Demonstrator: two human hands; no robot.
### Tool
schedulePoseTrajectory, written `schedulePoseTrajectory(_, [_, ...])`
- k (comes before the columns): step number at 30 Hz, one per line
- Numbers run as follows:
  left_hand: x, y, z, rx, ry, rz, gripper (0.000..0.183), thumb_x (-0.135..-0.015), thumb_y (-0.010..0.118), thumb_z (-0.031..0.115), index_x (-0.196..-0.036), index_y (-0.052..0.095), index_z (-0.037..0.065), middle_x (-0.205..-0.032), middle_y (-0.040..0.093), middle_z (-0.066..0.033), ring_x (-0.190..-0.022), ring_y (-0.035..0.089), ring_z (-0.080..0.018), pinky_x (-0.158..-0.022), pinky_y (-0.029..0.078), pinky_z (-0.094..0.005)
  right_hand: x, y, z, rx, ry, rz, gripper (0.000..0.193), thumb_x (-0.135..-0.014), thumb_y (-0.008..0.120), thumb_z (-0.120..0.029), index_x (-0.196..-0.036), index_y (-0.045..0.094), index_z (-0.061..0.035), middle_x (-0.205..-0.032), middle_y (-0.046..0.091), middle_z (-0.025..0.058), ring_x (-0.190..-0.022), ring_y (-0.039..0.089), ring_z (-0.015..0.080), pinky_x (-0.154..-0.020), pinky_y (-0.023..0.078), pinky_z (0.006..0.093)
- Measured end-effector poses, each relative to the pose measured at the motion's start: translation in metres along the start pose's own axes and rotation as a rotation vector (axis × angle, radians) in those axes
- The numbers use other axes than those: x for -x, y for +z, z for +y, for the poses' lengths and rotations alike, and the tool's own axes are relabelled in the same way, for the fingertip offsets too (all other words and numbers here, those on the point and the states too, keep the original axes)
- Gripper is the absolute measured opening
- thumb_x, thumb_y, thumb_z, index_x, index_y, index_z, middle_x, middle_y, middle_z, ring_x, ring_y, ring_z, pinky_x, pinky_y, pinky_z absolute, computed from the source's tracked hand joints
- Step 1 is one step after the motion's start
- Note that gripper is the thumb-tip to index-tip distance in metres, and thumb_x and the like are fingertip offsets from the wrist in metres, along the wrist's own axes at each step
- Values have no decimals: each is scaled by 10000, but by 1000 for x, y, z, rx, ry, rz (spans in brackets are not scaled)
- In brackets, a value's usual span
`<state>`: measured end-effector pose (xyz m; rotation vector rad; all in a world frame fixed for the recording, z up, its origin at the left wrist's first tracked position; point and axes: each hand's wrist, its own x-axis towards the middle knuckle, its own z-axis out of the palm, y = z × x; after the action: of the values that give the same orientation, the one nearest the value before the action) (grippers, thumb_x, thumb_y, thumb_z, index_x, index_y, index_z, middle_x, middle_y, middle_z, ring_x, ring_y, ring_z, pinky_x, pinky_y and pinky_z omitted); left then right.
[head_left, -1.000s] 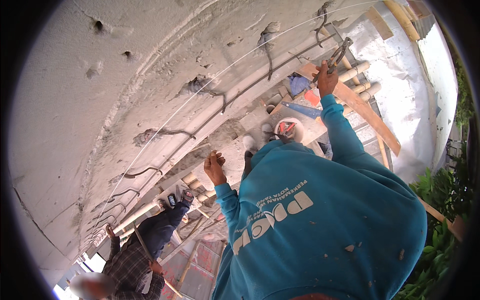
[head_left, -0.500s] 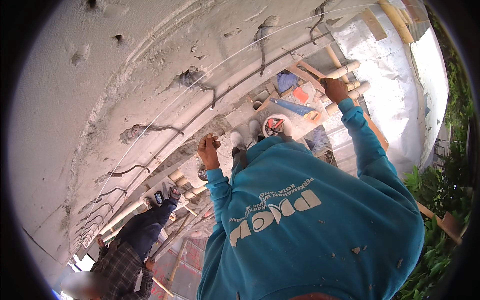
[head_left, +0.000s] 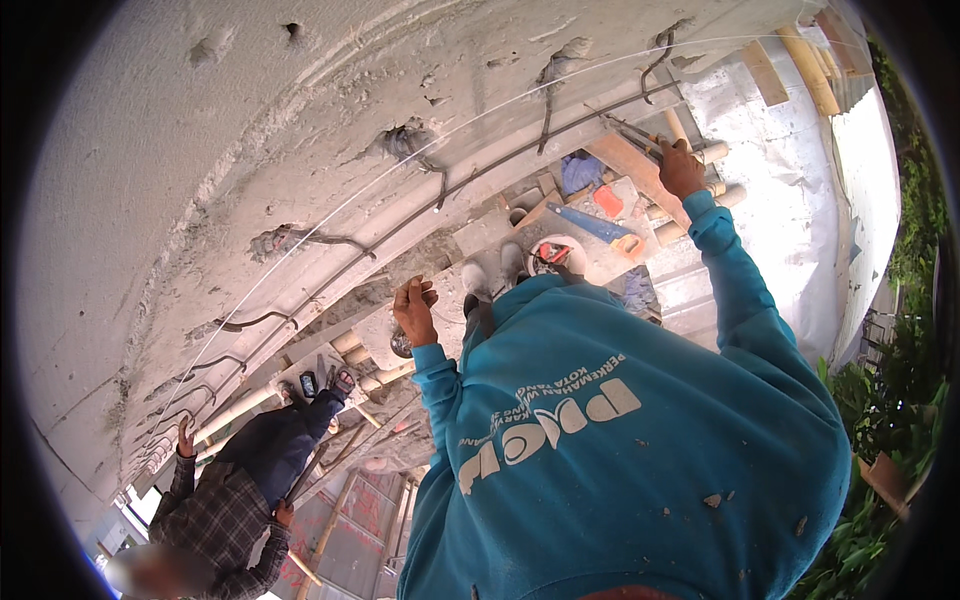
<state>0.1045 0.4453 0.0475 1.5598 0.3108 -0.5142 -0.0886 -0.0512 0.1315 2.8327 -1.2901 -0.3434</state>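
My right hand (head_left: 682, 168) is stretched out to the far right, closed around the grip of a long, thin, dark tool (head_left: 636, 136). The tool's kind is not clear; its far part points toward the long steel bar (head_left: 470, 180) along the concrete wall. My left hand (head_left: 414, 310) is raised in front of the wall, left of my feet. Its fingers are curled with thumb and fingertips together, and whatever they may hold is too small to make out. Bent steel rods (head_left: 425, 165) stick out of chipped holes in the wall near both hands.
A blue handsaw (head_left: 595, 222) with an orange handle lies beside a white bucket (head_left: 580, 250) of red-handled tools. A white string (head_left: 480, 112) crosses the wall. Bamboo poles (head_left: 808, 72) and boards stand right. Another person (head_left: 230, 480) in a checked shirt is at lower left.
My right hand has moved slightly farther out, and more of its tool shows. My left hand stays nearly where it was. The other person has raised a hand toward the wall.
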Motion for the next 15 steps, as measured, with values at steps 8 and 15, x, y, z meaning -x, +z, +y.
schedulePoseTrajectory(8, [-2, 0, 5, 40, -11, 1, 250, -933, 639, 236, -1031, 694, 13, -821, 691, -92, -641, 613, -137, -614, 540, -273, -13, -24, 6, 375, -244, 167, 160, -897, 529, -165, -979, 618, -61, -917, 665, 129, -909, 660, 330, -743, 544, 480])
schedulePoseTrajectory(15, [-3, -18, -16, 58, -30, 34, 254, -938, 636, 239, -1036, 691, 12, -823, 694, -92, -644, 614, -137, -622, 542, -280, -45, -16, 27, -127, -111, -406, 295, -972, 537, -317, -959, 608, -30, -832, 687, 129, -753, 704, 298, -600, 555, 472])
